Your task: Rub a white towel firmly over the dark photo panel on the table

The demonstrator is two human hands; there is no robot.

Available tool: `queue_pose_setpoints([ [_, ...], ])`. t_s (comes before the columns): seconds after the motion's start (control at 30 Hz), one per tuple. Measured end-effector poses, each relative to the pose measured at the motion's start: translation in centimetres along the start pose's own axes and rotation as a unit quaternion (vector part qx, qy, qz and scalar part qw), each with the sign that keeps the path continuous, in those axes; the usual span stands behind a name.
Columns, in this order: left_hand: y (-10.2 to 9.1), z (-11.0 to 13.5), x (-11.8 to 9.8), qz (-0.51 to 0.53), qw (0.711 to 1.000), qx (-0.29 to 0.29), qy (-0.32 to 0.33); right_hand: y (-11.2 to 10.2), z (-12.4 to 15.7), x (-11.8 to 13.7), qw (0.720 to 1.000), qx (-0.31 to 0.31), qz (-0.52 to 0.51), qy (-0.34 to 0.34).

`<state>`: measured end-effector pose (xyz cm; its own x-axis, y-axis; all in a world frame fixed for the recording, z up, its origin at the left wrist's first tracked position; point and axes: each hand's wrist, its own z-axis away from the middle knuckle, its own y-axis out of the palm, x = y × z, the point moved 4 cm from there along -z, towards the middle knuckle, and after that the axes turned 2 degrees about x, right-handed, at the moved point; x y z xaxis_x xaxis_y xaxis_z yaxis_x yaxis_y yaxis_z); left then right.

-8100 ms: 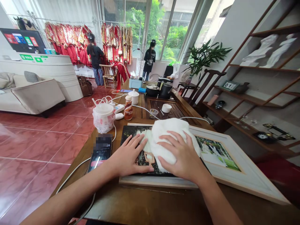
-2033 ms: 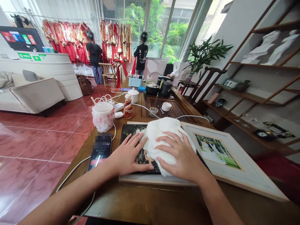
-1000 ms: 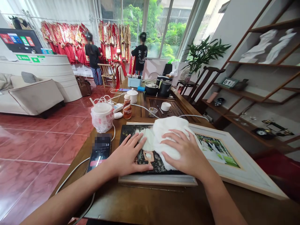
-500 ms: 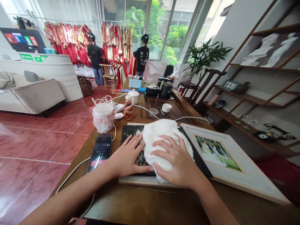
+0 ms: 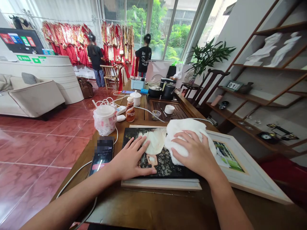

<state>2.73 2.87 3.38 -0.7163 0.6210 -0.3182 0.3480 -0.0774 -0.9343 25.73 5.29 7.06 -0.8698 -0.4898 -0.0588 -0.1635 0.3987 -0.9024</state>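
Observation:
My left hand (image 5: 131,159) lies open, fingers spread, on the left part of a dark photo panel (image 5: 165,171). The panel's picture shows a pale dress and small light specks on black. My right hand (image 5: 193,153) grips a thick white cloth (image 5: 189,126) from above, its fingers curved over it. The cloth rests on the panel's right side and reaches over part of a framed photo (image 5: 261,175) beside it. Under the panel, a light frame edge (image 5: 165,184) shows at the front. The panel's right end is hidden by the cloth and my right hand.
Left of the panel lie a phone (image 5: 102,155) with a cable and a bagged white cup (image 5: 105,119). Behind stand a brown bottle (image 5: 130,110), a white lidded jar (image 5: 136,97), a small white bowl (image 5: 169,109) and a black kettle (image 5: 168,91). Two people stand by garment racks.
My right hand has slid the white cloth to the right, uncovering the middle of the photo panel. My left hand stays in place on the panel.

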Motion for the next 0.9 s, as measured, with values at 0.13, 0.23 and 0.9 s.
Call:
queue_pose_setpoints([
  [0.13,0.0,0.0,-0.1,0.0,1.0,-0.001,0.002,-0.2,-0.2,1.6,0.999,0.007,-0.029,-0.024],
  [0.23,0.1,0.0,-0.1,-0.006,1.0,0.002,0.001,-0.4,-0.2,4.0,0.995,0.028,-0.074,-0.065],
  [0.9,-0.1,0.1,-0.1,-0.004,1.0,0.014,-0.009,0.4,-0.1,-0.2,0.998,-0.021,0.025,0.044],
])
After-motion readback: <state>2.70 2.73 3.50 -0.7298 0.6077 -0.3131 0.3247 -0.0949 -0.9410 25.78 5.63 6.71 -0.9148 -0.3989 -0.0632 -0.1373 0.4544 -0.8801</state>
